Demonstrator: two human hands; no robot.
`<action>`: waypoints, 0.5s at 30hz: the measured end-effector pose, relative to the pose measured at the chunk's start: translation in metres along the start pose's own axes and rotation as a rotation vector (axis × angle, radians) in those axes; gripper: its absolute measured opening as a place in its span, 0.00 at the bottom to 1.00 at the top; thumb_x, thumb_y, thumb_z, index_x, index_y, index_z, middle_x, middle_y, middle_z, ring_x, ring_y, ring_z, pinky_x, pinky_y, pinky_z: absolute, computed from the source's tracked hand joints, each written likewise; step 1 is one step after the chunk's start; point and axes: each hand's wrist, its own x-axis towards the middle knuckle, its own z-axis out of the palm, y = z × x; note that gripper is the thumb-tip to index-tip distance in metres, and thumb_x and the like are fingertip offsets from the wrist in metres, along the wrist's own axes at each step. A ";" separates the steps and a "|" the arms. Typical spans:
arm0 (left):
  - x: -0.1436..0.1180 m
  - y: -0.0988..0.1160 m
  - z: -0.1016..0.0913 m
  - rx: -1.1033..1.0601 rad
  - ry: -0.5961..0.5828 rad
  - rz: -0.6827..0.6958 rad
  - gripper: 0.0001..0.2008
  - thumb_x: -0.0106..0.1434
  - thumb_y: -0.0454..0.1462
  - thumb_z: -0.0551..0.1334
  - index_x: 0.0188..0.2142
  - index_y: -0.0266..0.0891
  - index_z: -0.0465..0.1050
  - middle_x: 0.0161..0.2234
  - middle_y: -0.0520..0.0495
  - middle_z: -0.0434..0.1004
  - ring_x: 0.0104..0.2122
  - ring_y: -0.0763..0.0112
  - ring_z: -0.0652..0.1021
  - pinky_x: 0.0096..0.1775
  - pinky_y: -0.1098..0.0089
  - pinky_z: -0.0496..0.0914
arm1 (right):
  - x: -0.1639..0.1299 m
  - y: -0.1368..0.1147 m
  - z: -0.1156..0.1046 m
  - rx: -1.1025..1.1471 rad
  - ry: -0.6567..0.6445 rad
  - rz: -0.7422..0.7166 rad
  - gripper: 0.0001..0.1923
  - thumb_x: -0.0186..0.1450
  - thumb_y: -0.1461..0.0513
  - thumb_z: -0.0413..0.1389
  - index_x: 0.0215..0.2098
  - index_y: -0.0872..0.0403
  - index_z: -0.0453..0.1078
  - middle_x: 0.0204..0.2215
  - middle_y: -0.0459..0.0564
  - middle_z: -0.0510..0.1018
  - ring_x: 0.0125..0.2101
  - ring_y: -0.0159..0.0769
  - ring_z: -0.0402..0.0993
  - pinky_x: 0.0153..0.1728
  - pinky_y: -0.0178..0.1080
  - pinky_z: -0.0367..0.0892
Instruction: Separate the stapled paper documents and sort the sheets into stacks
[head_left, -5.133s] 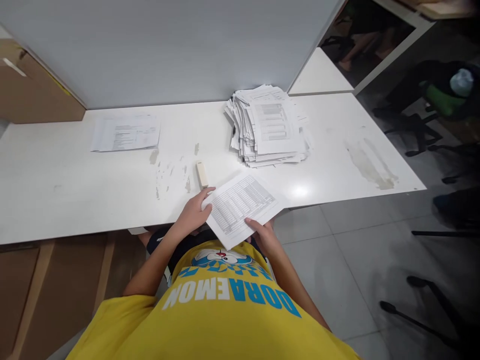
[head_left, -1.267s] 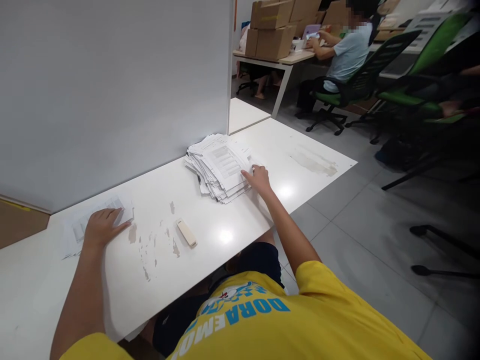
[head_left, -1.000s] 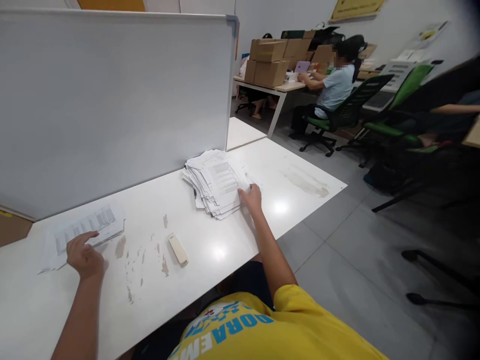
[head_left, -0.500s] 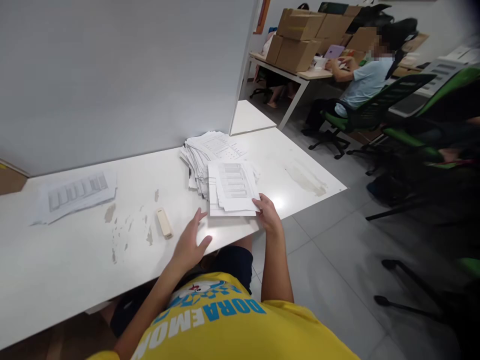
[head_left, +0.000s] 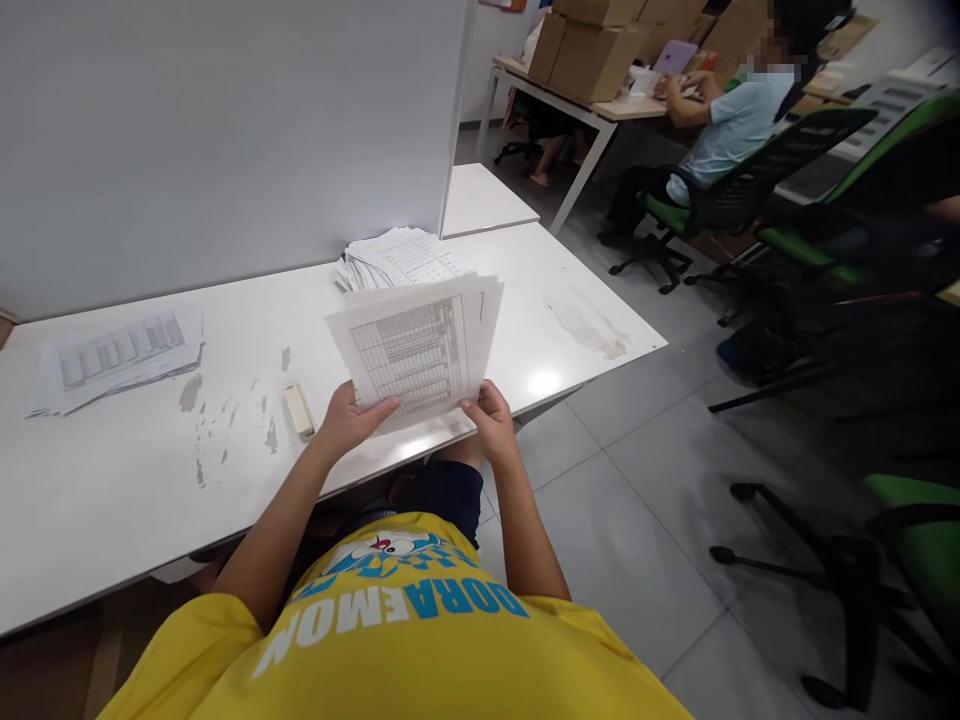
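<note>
Lying at the far left of the white desk (head_left: 112,480) is a thin stack of sheets (head_left: 116,355), well apart from both hands; a small cream stapler-like block (head_left: 298,409), too small to name surely, is sitting just left of the left hand (head_left: 346,420); that hand is gripping the lower left edge of a printed bundle of papers (head_left: 420,345), thumb on top; the bundle is being held tilted up above the desk's near edge; the right hand (head_left: 491,420) is pinching its lower right corner; behind it the tall messy paper pile (head_left: 394,258) is resting by the partition (head_left: 225,140); at far right a seated person (head_left: 731,110) is working at another table.
</note>
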 end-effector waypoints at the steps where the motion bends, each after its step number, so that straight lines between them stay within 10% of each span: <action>1: -0.002 0.002 -0.003 0.027 0.053 0.026 0.29 0.50 0.57 0.71 0.43 0.39 0.79 0.43 0.40 0.83 0.47 0.52 0.81 0.53 0.54 0.75 | 0.005 0.004 0.005 0.011 -0.024 -0.019 0.10 0.61 0.56 0.61 0.41 0.48 0.73 0.37 0.46 0.79 0.43 0.38 0.74 0.49 0.40 0.67; 10: -0.009 -0.027 -0.007 0.097 0.244 0.435 0.23 0.58 0.47 0.69 0.49 0.39 0.73 0.43 0.41 0.81 0.45 0.59 0.81 0.48 0.60 0.77 | 0.009 0.048 0.027 -0.056 -0.162 0.062 0.19 0.62 0.51 0.59 0.48 0.50 0.73 0.48 0.52 0.79 0.52 0.45 0.74 0.54 0.44 0.67; 15: -0.006 -0.043 -0.013 0.109 0.216 0.323 0.23 0.57 0.52 0.67 0.43 0.36 0.77 0.38 0.40 0.83 0.40 0.56 0.82 0.44 0.58 0.79 | 0.006 0.042 0.028 -0.098 -0.161 0.043 0.21 0.63 0.49 0.58 0.49 0.50 0.74 0.47 0.51 0.80 0.50 0.45 0.75 0.53 0.44 0.68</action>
